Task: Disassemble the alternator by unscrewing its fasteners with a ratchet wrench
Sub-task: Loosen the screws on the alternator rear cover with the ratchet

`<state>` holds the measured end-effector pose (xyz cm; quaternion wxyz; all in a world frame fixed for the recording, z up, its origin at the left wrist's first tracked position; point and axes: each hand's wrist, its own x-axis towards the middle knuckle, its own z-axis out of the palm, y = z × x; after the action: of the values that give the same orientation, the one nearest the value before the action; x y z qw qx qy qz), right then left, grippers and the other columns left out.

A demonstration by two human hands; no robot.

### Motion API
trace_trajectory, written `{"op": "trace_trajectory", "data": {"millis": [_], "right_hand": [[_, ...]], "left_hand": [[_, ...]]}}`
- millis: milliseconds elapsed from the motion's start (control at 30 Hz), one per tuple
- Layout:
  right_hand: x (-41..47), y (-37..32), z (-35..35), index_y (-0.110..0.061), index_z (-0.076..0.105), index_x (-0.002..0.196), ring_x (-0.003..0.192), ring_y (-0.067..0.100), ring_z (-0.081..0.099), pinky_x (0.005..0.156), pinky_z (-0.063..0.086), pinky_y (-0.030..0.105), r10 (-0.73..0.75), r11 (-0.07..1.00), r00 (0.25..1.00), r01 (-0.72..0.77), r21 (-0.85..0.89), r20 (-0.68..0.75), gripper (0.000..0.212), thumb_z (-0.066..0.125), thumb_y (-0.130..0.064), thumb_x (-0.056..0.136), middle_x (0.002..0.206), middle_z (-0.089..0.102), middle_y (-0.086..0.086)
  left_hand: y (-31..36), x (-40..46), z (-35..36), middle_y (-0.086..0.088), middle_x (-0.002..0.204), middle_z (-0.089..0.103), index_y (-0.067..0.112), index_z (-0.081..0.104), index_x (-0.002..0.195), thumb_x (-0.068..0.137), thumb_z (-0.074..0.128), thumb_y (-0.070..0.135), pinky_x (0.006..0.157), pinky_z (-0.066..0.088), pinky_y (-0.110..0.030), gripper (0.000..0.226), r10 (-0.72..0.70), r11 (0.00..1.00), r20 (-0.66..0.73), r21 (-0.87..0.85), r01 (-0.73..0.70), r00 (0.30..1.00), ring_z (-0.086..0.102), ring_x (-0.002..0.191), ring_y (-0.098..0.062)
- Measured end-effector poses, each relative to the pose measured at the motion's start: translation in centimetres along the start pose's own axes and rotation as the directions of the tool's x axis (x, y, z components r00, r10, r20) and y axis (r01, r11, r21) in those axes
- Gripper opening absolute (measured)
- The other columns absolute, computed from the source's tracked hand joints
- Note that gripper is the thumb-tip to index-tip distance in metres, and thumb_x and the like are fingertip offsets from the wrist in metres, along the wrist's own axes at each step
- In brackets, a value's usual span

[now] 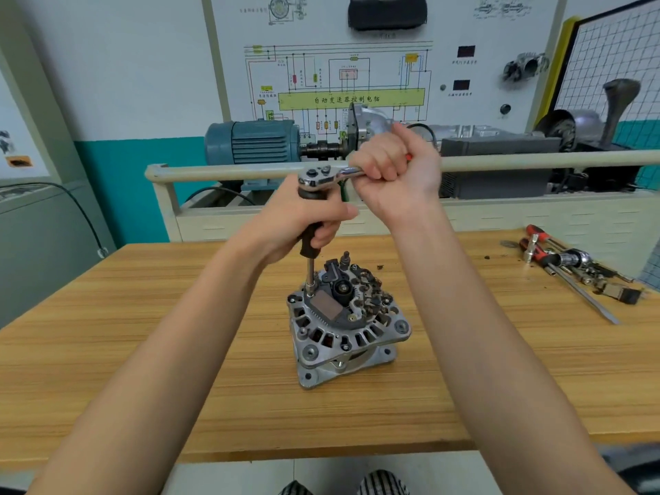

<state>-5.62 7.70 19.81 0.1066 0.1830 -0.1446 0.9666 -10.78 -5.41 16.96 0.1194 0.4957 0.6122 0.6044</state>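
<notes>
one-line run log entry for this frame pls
left hand grips extension handle | right hand grips ratchet wrench | socket on alternator fastener | spare tools on table, right

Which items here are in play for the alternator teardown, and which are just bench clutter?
In use:
- alternator
- ratchet wrench, handle gripped by right hand
- extension driver, gripped by left hand, socket on a fastener

Lying about:
- loose tools at the table's right edge
- blue motor on the trainer rig behind
</notes>
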Motion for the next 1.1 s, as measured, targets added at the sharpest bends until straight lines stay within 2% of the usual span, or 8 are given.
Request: {"op": "trace_trajectory", "data": {"millis": [133,300,400,533,600,767,900,1100], "right_hand": [[1.4,-0.5,-0.6,-0.016,0.026,0.037,0.029,0.010,0.010,0.037,0.016,0.015,0.179,0.972,0.984,-0.176,0.155,-0.008,0.063,0.031,-0.024,0.100,0.029,0.022,0.000],[-1.6,0.2,-0.9,-0.017,0.029,0.040,0.027,0.011,0.018,0.034,0.019,0.020,-0.221,0.972,0.975,0.223,0.076,-0.030,0.058,0.030,-0.016,0.098,0.034,0.020,-0.005],[-4.4,3.0,-0.8,-0.017,0.034,0.045,0.035,0.011,0.021,0.043,0.024,0.025,-0.553,0.817,0.816,0.571,-0.086,0.166,0.053,0.030,-0.010,0.097,0.037,0.025,-0.005],[-5.7,6.2,-0.6,-0.018,0.041,0.058,0.039,0.009,0.026,0.049,0.025,0.028,-0.729,0.524,0.551,0.831,-0.188,0.407,0.038,0.030,-0.002,0.091,0.040,0.033,-0.004],[-5.4,5.8,-0.6,-0.018,0.039,0.057,0.038,0.008,0.024,0.047,0.023,0.027,-0.702,0.569,0.584,0.804,-0.173,0.407,0.037,0.031,-0.005,0.091,0.039,0.030,-0.004],[-2.3,1.3,-0.1,-0.017,0.033,0.040,0.029,0.010,0.018,0.039,0.021,0.019,-0.307,0.942,0.943,0.321,-0.099,0.129,0.057,0.028,-0.015,0.096,0.033,0.022,-0.005],[1.4,-0.1,-0.3,-0.020,0.027,0.039,0.034,0.008,0.008,0.037,0.016,0.018,0.162,0.981,0.987,-0.160,0.106,-0.003,0.060,0.028,-0.024,0.100,0.039,0.011,-0.009],[0.5,-0.1,-0.4,-0.016,0.028,0.038,0.025,0.011,0.018,0.033,0.018,0.017,-0.042,0.993,0.997,0.048,0.107,-0.060,0.060,0.032,-0.018,0.098,0.032,0.019,-0.004]], "left_hand": [[0.0,0.6,0.7,0.003,0.033,0.029,0.017,0.039,0.039,0.076,0.056,0.005,0.038,0.018,-0.018,0.042,-0.120,0.989,0.135,-0.075,0.131,0.984,0.022,0.028,-0.009],[-0.7,0.8,2.0,0.006,0.038,0.028,0.021,0.038,0.044,0.076,0.055,0.000,0.038,0.019,-0.012,0.042,-0.088,0.995,-0.261,-0.072,0.072,0.961,0.020,0.031,-0.008],[-1.0,1.3,3.3,0.001,0.046,0.030,0.017,0.038,0.055,0.078,0.056,-0.002,0.045,0.018,-0.022,0.035,-0.017,0.999,-0.574,0.016,0.032,0.819,0.023,0.043,-0.014],[-1.1,1.3,4.0,0.004,0.046,0.026,0.018,0.031,0.052,0.062,0.050,0.006,0.051,0.014,-0.032,0.024,0.052,0.998,-0.689,0.051,-0.024,0.723,0.019,0.054,-0.015],[-1.1,0.9,3.5,0.006,0.044,0.027,0.018,0.033,0.052,0.060,0.052,0.007,0.046,0.016,-0.026,0.023,0.048,0.998,-0.649,0.061,-0.011,0.759,0.020,0.049,-0.014],[-0.6,0.1,0.5,0.001,0.040,0.038,0.013,0.044,0.051,0.080,0.062,-0.004,0.042,0.027,-0.022,0.038,-0.005,1.000,-0.214,0.011,0.007,0.977,0.030,0.036,-0.015],[0.0,0.4,-0.3,-0.001,0.038,0.039,0.007,0.045,0.048,0.075,0.065,0.002,0.041,0.032,-0.019,0.034,-0.079,0.997,0.162,-0.002,0.080,0.984,0.033,0.033,-0.014],[-0.8,0.8,1.1,0.009,0.037,0.028,0.024,0.039,0.041,0.081,0.058,0.000,0.038,0.018,-0.012,0.050,-0.091,0.992,-0.145,-0.098,0.078,0.985,0.020,0.030,-0.006]]}}
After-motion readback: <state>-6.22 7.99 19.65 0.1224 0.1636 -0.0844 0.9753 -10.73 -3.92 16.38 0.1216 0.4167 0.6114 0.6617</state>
